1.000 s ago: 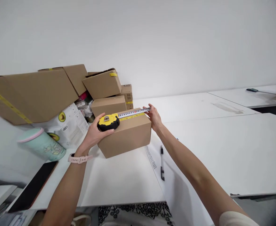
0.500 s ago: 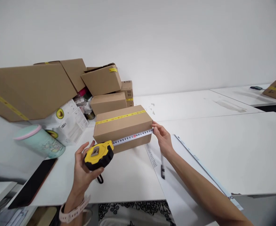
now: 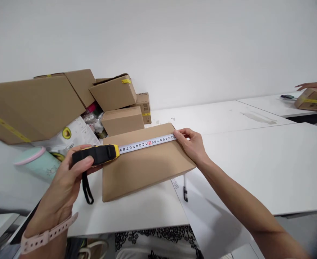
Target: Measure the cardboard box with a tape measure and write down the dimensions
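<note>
In the head view, my left hand is wrapped round a yellow and black tape measure at the left end of a brown cardboard box. A black wrist strap hangs below the case. The white blade, printed with numbers, is drawn out across the box's plain face. At the box's right end, my right hand pinches the blade's tip against the edge, thumb in front. The hand hides the hook at the tip. The box's plain, broad face is turned up toward me.
Several cardboard boxes are piled at the back left, beside a mint tumbler with a pink rim. A black pen and a white sheet lie near the right forearm. Far right, another person's hand rests on a taped box.
The box has tipped, so a plain face replaces the yellow-taped top. The tape measure has moved left and turned edge-on. The other person's hand has come down onto their box.
</note>
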`<state>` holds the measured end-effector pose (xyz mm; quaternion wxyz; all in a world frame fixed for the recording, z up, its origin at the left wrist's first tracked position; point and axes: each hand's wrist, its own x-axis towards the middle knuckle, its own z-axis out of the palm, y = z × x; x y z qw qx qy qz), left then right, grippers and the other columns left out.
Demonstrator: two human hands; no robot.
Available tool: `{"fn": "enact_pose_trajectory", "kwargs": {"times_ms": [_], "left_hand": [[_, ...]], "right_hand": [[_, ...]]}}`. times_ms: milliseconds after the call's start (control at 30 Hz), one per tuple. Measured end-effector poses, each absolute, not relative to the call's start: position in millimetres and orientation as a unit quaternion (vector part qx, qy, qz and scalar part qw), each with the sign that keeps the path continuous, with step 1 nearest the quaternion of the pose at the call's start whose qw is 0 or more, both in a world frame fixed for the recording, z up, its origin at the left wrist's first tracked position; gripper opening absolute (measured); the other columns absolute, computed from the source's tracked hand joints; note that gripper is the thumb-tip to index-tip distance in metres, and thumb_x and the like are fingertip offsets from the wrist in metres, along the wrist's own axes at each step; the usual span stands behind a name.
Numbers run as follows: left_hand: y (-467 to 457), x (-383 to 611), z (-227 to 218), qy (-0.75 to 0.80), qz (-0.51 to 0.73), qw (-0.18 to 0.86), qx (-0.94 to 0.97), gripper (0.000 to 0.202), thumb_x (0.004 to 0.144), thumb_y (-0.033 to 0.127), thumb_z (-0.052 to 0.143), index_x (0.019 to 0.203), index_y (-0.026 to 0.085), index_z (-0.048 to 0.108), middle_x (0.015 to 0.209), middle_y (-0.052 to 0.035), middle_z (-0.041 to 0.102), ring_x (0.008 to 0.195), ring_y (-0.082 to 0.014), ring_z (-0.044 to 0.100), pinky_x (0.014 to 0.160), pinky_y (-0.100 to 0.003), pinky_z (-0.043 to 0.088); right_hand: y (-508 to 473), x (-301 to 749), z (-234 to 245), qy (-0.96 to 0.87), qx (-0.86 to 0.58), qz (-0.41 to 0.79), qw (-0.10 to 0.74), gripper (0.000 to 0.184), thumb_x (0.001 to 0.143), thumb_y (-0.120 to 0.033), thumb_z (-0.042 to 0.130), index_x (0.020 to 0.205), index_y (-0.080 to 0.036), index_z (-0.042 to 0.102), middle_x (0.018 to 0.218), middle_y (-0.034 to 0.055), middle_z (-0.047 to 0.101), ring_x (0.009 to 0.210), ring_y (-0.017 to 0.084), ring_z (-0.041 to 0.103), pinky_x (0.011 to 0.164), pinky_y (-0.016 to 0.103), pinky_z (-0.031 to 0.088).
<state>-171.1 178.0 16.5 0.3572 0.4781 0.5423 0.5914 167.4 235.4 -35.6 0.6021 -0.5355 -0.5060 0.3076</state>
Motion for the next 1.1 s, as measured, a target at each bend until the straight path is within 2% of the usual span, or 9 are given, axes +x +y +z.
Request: {"fn": "enact_pose_trajectory", "kwargs": {"times_ms": [100,267,333,433,567,700,933,1033,1100], "left_hand": [[184,-165,10,0.564,0.547,0.423,0.451,0.060,0.055,0.050,0.091,0.103,0.024,0.067,0.109,-0.0043,0.074,0.102,-0.0299,0.072,0.079,-0.037,0.065],[196,-166,-16,0.574,0.538,0.468,0.403,0.063,0.053,0.051,0.092,0.105,0.022,0.069,0.104,-0.0056,0.078,0.091,-0.0278,0.075,0.074,-0.037,0.066],[198,-168,-17,0.575,0.530,0.466,0.413,0.061,0.055,0.052,0.091,0.106,0.024,0.071,0.105,-0.0058,0.078,0.094,-0.0287,0.075,0.075,-0.037,0.066],[199,-170,-12,0.593,0.502,0.455,0.436,0.058,0.060,0.055,0.087,0.108,0.026,0.074,0.111,-0.0064,0.078,0.107,-0.0307,0.072,0.080,-0.036,0.063],[204,-166,-7,0.608,0.480,0.411,0.480,0.052,0.066,0.061,0.082,0.105,0.028,0.076,0.114,-0.0038,0.077,0.121,-0.0318,0.065,0.089,-0.037,0.056],[208,-162,-4,0.638,0.483,0.371,0.470,0.055,0.059,0.066,0.082,0.101,0.030,0.076,0.107,-0.0017,0.077,0.116,-0.0326,0.063,0.088,-0.040,0.049],[205,-151,-2,0.600,0.490,0.344,0.531,0.058,0.061,0.067,0.082,0.101,0.025,0.075,0.106,-0.0032,0.076,0.111,-0.0334,0.061,0.096,-0.043,0.045],[206,-144,-4,0.592,0.478,0.361,0.539,0.062,0.059,0.067,0.083,0.101,0.022,0.075,0.102,-0.0054,0.075,0.110,-0.0347,0.061,0.094,-0.042,0.045],[208,-142,-5,0.595,0.481,0.364,0.532,0.063,0.056,0.066,0.085,0.098,0.021,0.075,0.098,-0.0056,0.075,0.108,-0.0340,0.062,0.089,-0.040,0.046]], "right_hand": [[239,169,-46,-0.485,-0.560,0.375,0.558,0.036,0.077,-0.056,0.074,0.075,-0.020,0.068,0.078,0.0018,0.067,0.068,0.016,0.058,0.062,0.030,0.045],[254,170,-61,-0.463,-0.573,0.423,0.527,0.028,0.076,-0.048,0.072,0.075,-0.021,0.063,0.071,-0.0010,0.064,0.065,0.016,0.057,0.060,0.028,0.043],[258,171,-61,-0.461,-0.575,0.419,0.530,0.024,0.080,-0.046,0.065,0.078,-0.022,0.065,0.075,0.0000,0.066,0.068,0.017,0.058,0.062,0.029,0.044],[259,169,-62,-0.432,-0.560,0.438,0.554,0.027,0.086,-0.044,0.053,0.085,-0.022,0.069,0.086,0.0029,0.070,0.075,0.018,0.061,0.065,0.029,0.047],[257,167,-63,-0.421,-0.548,0.443,0.571,0.031,0.089,-0.044,0.049,0.087,-0.021,0.070,0.096,0.0048,0.072,0.078,0.018,0.062,0.069,0.029,0.047],[256,166,-65,-0.439,-0.554,0.436,0.556,0.035,0.090,-0.047,0.048,0.089,-0.021,0.071,0.094,0.0056,0.072,0.078,0.020,0.063,0.070,0.031,0.048],[261,163,-71,-0.485,-0.553,0.380,0.561,0.048,0.093,-0.056,0.043,0.108,-0.022,0.074,0.118,0.0090,0.072,0.102,0.026,0.065,0.088,0.038,0.049],[261,162,-71,-0.496,-0.555,0.367,0.558,0.049,0.093,-0.058,0.043,0.100,-0.021,0.075,0.117,0.0092,0.071,0.106,0.027,0.063,0.096,0.041,0.046],[261,162,-71,-0.508,-0.555,0.356,0.554,0.044,0.090,-0.055,0.049,0.096,-0.021,0.076,0.113,0.0085,0.071,0.103,0.026,0.062,0.097,0.041,0.045]]}}
